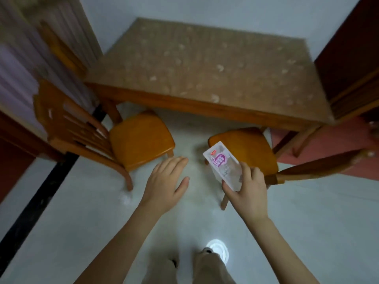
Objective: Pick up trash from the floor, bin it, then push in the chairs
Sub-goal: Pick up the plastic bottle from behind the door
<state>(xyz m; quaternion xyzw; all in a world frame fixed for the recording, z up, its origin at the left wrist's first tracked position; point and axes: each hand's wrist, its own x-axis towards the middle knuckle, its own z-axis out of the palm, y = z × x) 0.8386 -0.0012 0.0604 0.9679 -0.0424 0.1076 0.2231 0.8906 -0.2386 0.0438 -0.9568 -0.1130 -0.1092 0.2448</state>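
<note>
Head view, single frame, some motion blur at the left edge.

Hands: 2 in view.
- Left hand (166, 181): palm down, fingers straight and slightly spread, holding nothing. It hangs over the pale floor (82, 212) between the two chairs.
- Right hand (246, 193): thumb and fingers curled round the lower end of one clear plastic packet (222, 165), which has a pink-purple label. The packet's free end points up and to the left, and in the frame it overlaps the near corner of the right chair's seat.

Trash count: 1 packet in hand, off the floor. 1 small white scrap (125, 198) lies on the floor just beside the left chair's front leg.

Chairs: 2 plainly seen, both wooden with orange seats.
- Left chair (141, 140): slatted back to the left, seat mostly out from under the table.
- Right chair (246, 148): back to the right, seat also mostly out.
- A blurred orange-brown shape further back on the left is too smeared to identify.

Table (205, 64): 1, with a wooden frame and a speckled brown top.

Other: 1 black strip (41, 193) crosses the floor on the left. 1 bright light reflection (218, 248) shows near the person's trouser legs (211, 269).
</note>
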